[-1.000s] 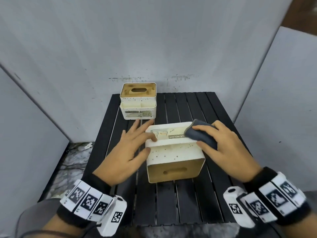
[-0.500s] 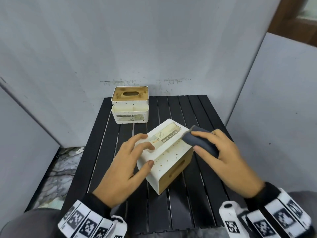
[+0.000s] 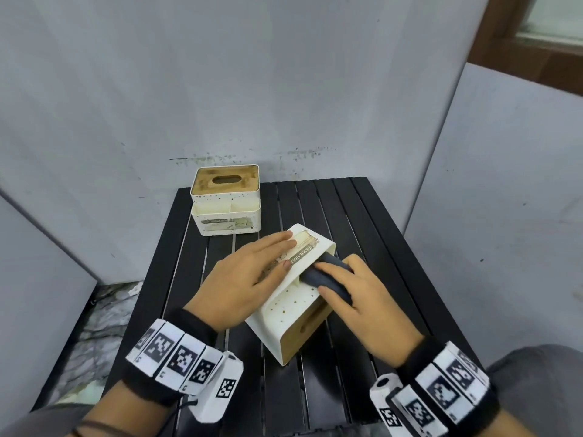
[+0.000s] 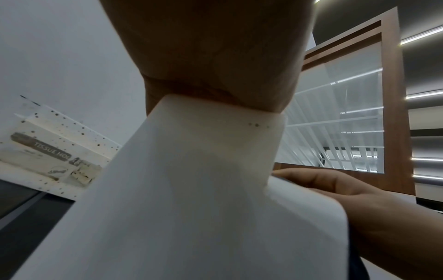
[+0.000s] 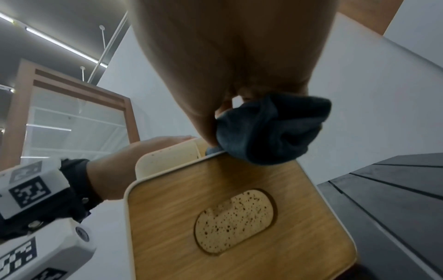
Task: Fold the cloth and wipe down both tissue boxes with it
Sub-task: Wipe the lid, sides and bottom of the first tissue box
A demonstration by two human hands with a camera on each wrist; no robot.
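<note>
A white speckled tissue box point(image 3: 291, 309) lies tipped on its side at the middle of the black slatted table point(image 3: 372, 222), its wooden lid point(image 5: 239, 217) facing me. My left hand point(image 3: 249, 275) rests flat on the box's upper face, fingers straight over the label. My right hand point(image 3: 356, 298) grips a folded dark grey cloth point(image 3: 326, 279) point(image 5: 268, 128) and presses it against the box's upper right edge. A second white tissue box point(image 3: 225, 205) with a wooden lid stands upright at the table's far left point(image 4: 50, 151).
Grey panel walls close in the table at the back, left and right. Marbled floor point(image 3: 101, 323) shows beyond the table's left edge. A wooden-framed glass partition point(image 3: 536, 36) stands behind the right panel.
The near box has been turned clockwise, its lid now facing front right. My left hand slid flat onto its top and my right hand moved the cloth inward along the box's edge.
</note>
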